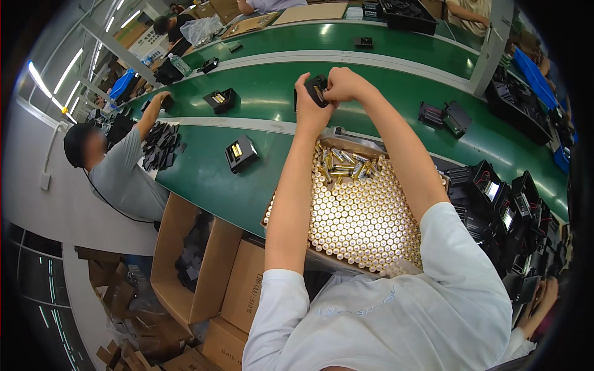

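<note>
Beyond a carton of batteries, my left hand (311, 110) is closed round a small black plastic box (318, 84), tilted with its open side toward my right hand. My right hand (348, 85) is closed, its fingertips pressed at the opening of that box; what they pinch is hidden. A brassy glint shows inside the box. Below my forearms the cardboard carton (337, 253) is packed with upright AA batteries (359, 216), and several loose ones (346, 166) lie on top at its far end.
A black box with batteries (241, 153) sits on the green table left of the carton; another (219, 100) is on the conveyor belt (266, 86). Two black units (447, 117) lie on the belt at right. Several black boxes (507, 204) pile up at right. A co-worker (124, 161) works at left.
</note>
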`<state>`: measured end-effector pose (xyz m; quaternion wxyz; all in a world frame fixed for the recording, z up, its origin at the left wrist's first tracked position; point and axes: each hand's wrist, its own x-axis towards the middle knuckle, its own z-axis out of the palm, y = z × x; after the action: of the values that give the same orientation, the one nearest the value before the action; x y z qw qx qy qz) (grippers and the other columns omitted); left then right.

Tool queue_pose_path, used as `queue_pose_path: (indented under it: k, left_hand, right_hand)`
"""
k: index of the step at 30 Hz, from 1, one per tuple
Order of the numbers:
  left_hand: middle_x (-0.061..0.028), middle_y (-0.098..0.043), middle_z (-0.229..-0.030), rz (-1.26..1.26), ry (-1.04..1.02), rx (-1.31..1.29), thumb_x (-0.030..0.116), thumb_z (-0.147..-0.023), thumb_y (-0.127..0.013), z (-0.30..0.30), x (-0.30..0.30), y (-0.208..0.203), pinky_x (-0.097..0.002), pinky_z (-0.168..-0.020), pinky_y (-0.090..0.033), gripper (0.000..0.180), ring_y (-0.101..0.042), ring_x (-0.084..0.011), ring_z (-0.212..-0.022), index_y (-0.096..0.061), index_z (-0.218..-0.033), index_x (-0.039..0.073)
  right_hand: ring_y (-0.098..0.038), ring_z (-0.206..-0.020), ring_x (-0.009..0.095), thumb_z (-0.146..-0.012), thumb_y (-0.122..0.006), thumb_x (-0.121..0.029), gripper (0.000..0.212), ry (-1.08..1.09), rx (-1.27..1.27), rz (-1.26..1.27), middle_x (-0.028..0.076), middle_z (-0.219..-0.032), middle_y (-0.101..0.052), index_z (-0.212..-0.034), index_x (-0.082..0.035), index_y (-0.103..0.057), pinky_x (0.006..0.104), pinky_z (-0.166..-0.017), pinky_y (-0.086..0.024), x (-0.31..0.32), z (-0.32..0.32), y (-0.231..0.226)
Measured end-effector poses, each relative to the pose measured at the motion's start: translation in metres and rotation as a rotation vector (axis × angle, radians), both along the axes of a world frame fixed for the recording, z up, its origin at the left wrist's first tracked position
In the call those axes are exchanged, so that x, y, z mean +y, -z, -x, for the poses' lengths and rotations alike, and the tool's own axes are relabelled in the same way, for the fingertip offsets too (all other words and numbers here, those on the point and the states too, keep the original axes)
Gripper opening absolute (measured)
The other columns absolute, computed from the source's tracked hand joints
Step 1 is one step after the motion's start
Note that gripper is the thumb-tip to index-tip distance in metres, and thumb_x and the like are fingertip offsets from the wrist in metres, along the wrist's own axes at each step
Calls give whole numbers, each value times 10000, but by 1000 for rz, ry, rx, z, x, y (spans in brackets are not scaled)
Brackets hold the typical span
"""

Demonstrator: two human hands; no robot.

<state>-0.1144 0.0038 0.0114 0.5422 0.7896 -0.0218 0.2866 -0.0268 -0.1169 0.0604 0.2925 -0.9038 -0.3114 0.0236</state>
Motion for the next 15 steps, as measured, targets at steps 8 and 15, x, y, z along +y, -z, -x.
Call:
queue_pose_path:
  k: [8, 15]
  left_hand:
    - [-201, -581, -1110, -87, -7, 56, -80, -736, -668, -8, 13, 8, -373, -792, -529, 717, -628, -287, -922, -342, -1349, 102]
    - [-215, -547, -1150, 210, 26, 98, -107, -777, -602, -23, 21, 22, -372, -807, -527, 656, -608, -287, -933, -350, -1341, 114]
  right_hand:
    - [-550, -529, 197, -726, -693, -147, 148, 46, 29, -315, 67, -617, -650, -735, 0, -702, 308, -558, -482, 8, 1, 2]
    - [-583, -580, 199, -764, -687, -171, 177, -34, -222, -566, 72, -685, -671, -856, -22, -715, 321, -597, -487, 12, -11, 28]
